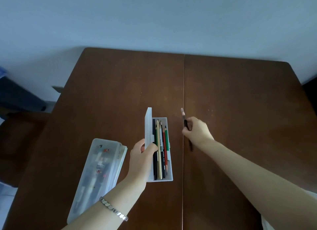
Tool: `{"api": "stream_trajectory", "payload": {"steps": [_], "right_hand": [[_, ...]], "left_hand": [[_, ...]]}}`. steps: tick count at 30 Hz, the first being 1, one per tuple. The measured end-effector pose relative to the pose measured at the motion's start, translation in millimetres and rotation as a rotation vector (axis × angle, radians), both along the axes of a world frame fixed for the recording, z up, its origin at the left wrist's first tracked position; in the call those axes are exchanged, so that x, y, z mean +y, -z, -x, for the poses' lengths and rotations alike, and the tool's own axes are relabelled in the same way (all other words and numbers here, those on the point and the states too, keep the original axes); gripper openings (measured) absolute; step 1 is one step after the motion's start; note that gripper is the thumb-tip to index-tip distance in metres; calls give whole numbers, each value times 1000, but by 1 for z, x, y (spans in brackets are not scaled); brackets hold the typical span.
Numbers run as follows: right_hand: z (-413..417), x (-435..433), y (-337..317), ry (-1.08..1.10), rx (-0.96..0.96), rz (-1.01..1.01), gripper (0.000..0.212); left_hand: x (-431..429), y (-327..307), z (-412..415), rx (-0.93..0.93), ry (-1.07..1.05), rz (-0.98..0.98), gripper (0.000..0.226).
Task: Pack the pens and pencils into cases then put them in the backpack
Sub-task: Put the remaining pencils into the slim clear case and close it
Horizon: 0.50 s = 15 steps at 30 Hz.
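Fingers [151, 148] of the left hand [142, 158] are pinching the raised lid [148, 125] of the open case [167, 177], which is lying on the brown table [240, 101] full of pencils [161, 144]. Just right of that case, the right hand [197, 129] is gripping a dark pencil [185, 125] above the table. Left of the open case, a closed case [101, 169] is lying flat.

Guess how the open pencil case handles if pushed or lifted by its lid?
The open case looks like thin translucent plastic, so probably light and likely to slide on the smooth table. Its lid stands upright under the left hand; lifting there may flex the hinge. The pencils lie loose, so tilting could spill them.
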State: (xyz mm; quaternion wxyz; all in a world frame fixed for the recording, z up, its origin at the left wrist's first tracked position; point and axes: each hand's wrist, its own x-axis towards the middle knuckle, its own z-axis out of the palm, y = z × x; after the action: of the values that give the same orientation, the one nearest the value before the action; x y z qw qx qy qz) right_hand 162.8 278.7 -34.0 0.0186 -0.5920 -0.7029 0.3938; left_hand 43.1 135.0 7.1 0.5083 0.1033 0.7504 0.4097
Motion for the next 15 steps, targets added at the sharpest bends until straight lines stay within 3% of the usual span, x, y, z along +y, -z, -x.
{"api": "stream_trajectory", "payload": {"steps": [2, 4, 6, 9, 12, 15], "right_hand": [[-3, -24, -21, 172, 279, 69, 26], [-6, -50, -39, 161, 370, 117, 23], [-9, -74, -50, 104, 328, 116, 22], [-16, -98, -54, -10, 166, 6, 41], [-25, -112, -61, -95, 53, -235, 43], [-34, -122, -57, -183, 39, -468, 43]], "left_hand": [[-3, -2, -3, -6, 22, -7, 34], [-8, -4, -8, -14, 48, -8, 32], [-15, -12, -15, -19, 72, -22, 42], [-28, -23, -25, -27, 91, -42, 49], [-44, -33, -35, -25, 154, -48, 46], [-58, -45, -43, -38, 221, -45, 64]]}}
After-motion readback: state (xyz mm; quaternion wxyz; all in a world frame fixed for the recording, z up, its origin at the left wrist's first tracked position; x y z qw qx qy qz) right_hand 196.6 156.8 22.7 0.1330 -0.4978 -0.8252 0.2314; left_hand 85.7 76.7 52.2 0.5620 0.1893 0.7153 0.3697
